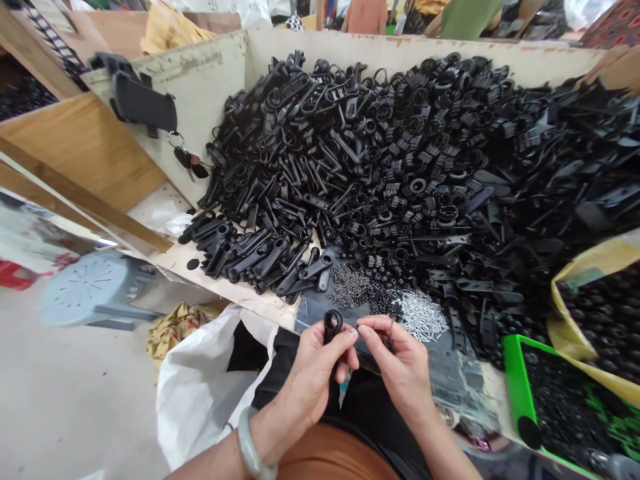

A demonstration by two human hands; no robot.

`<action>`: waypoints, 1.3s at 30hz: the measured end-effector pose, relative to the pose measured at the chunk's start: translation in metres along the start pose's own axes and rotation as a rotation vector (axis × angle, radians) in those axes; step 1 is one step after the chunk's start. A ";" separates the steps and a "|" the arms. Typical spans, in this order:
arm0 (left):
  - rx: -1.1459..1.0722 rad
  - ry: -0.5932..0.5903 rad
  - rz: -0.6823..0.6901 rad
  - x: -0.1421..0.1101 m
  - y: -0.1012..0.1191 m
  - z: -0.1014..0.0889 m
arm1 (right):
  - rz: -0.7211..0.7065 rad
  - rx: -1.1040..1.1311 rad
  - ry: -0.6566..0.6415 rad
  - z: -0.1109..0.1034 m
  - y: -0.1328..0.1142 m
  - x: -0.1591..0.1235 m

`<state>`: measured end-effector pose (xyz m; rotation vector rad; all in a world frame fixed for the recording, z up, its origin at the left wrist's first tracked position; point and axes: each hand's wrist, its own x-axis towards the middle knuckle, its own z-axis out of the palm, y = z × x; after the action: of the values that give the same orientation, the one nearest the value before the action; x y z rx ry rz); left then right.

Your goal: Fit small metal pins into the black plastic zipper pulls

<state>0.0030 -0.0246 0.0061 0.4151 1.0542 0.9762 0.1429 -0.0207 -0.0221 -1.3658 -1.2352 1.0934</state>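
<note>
My left hand, with a pale bangle at the wrist, is closed round a black plastic part with a ring-shaped end. Close beside it, almost fingertip to fingertip, my right hand is in a pinch; whatever lies between its thumb and forefinger is too small to make out. Just beyond the hands are small piles of brownish-grey little pieces, tiny black pieces and silver pins on a dark mat. Long black plastic parts lie in a row to the left.
A large heap of black plastic parts fills the pale-walled bin. A green tray and a yellow sack stand at right. An open white sack hangs at left, near a blue stool. People's clothing shows at the back.
</note>
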 end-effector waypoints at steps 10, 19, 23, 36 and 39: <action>-0.030 0.069 -0.014 0.002 -0.001 0.001 | 0.035 0.149 0.003 0.001 0.005 -0.001; -0.019 0.031 0.020 0.000 -0.004 0.001 | -0.012 0.178 0.029 0.004 0.005 -0.002; 0.028 -0.004 0.041 0.000 -0.002 0.001 | -0.058 0.175 0.029 0.004 0.006 -0.004; -0.004 0.036 0.024 -0.001 -0.008 0.002 | -0.081 0.136 -0.014 -0.002 0.008 -0.015; -0.143 0.055 -0.052 0.000 -0.006 0.006 | -0.035 0.146 -0.017 -0.001 0.007 -0.017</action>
<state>0.0108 -0.0270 0.0041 0.2432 1.0321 1.0142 0.1433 -0.0375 -0.0290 -1.2230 -1.1639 1.1491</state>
